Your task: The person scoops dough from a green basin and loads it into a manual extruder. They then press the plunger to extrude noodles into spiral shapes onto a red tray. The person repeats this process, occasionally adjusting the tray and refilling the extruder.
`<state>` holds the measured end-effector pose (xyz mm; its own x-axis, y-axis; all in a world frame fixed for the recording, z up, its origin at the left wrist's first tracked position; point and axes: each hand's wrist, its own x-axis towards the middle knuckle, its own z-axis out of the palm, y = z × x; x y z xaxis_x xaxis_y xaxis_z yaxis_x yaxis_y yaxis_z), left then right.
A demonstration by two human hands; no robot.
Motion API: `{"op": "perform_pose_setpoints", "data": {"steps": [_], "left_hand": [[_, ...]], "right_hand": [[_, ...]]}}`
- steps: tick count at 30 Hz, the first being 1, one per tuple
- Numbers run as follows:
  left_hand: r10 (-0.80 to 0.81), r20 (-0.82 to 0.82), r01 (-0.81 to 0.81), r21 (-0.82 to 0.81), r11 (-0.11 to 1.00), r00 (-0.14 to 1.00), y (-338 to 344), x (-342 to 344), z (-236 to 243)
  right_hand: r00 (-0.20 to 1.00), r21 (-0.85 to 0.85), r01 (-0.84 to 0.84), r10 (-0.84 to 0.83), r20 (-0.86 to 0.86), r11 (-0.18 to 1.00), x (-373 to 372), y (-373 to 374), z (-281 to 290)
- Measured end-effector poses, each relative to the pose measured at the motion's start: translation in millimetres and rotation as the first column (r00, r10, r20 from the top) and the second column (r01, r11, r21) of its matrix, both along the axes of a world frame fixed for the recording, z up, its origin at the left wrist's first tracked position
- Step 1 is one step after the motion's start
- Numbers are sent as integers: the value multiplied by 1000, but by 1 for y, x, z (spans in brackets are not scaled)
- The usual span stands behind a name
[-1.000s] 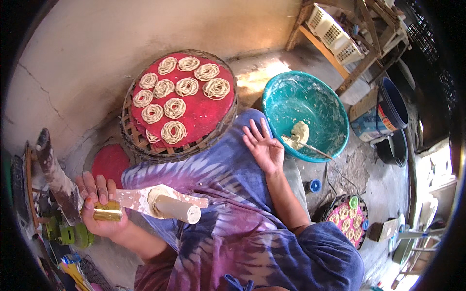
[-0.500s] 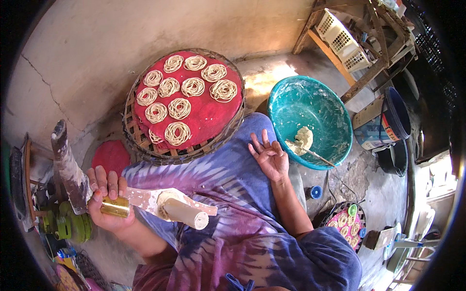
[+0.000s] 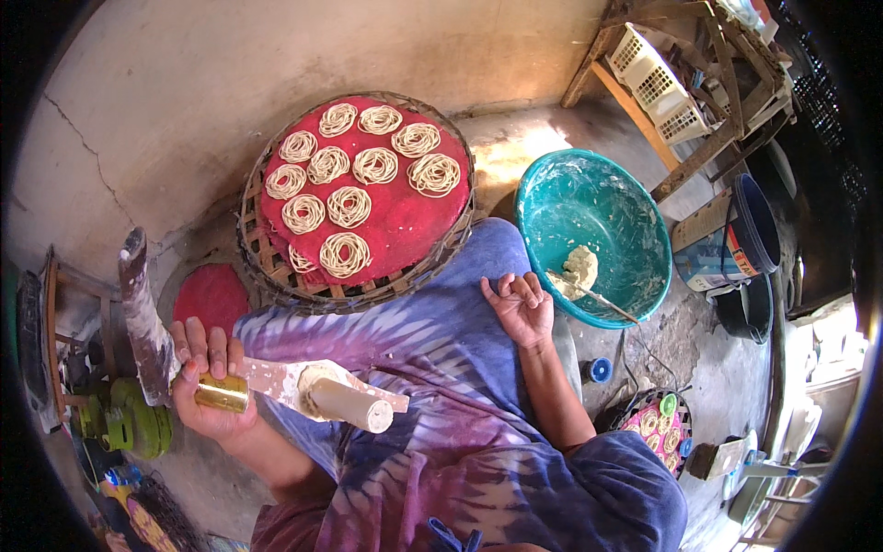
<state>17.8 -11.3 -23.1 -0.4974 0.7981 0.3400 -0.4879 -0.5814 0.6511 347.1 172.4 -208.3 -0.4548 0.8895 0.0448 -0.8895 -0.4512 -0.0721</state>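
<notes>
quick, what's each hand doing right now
Left hand: closed around the brass cylinder of a wooden press.
Right hand: empty, fingers loosely curled.

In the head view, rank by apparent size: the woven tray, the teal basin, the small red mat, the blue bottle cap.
1. Woven tray
2. Teal basin
3. Small red mat
4. Blue bottle cap

The fisheye lens distorts size somewhat, but the gaps look clear.

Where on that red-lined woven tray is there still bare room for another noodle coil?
On the woven tray, the red lining is bare along its lower right, between the noodle coils and the rim nearest the teal basin. The upper and left parts are crowded with coils.
</notes>
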Motion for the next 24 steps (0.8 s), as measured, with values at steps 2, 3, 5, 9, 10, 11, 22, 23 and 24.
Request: {"op": "perform_pose_setpoints", "data": {"steps": [2, 3, 5, 9, 10, 11, 22, 23, 24], "left_hand": [[28, 10, -28, -15, 999, 1000, -1, 0, -1], [30, 9, -30, -19, 999, 999, 0, 0, -1], [30, 18, -29, -18, 999, 999, 0, 0, -1], [34, 4, -34, -23, 999, 999, 1, 0, -1], [35, 2, -35, -21, 999, 999, 1, 0, -1], [31, 0, -31, -12, 999, 1000, 0, 0, -1], [-149, 143, 146, 33, 989, 978, 8, 10, 0], [-206, 175, 198, 57, 978, 963, 14, 18, -1], [-231, 227, 227, 40, 973, 946, 20, 26, -3]], "right_hand": [[999, -65, 26, -24, 44, 998, 1, -1, 1], [1000, -48, -2, 2, 4, 999, 1, -1, 2], [993, -21, -60, 58, -106, 998, 1, -1, 5], [993, -74, -55, 47, -107, 996, 2, -2, 7], [994, -81, -51, 43, -103, 995, 2, -2, 6], [994, -93, -48, 38, -104, 995, 3, -2, 5], [895, 88, -445, 444, 26, 891, -17, -31, 31], [760, 160, -611, 519, 391, 775, -22, -43, 42], [627, 167, -771, 687, 367, 615, -40, -56, 49]]}}
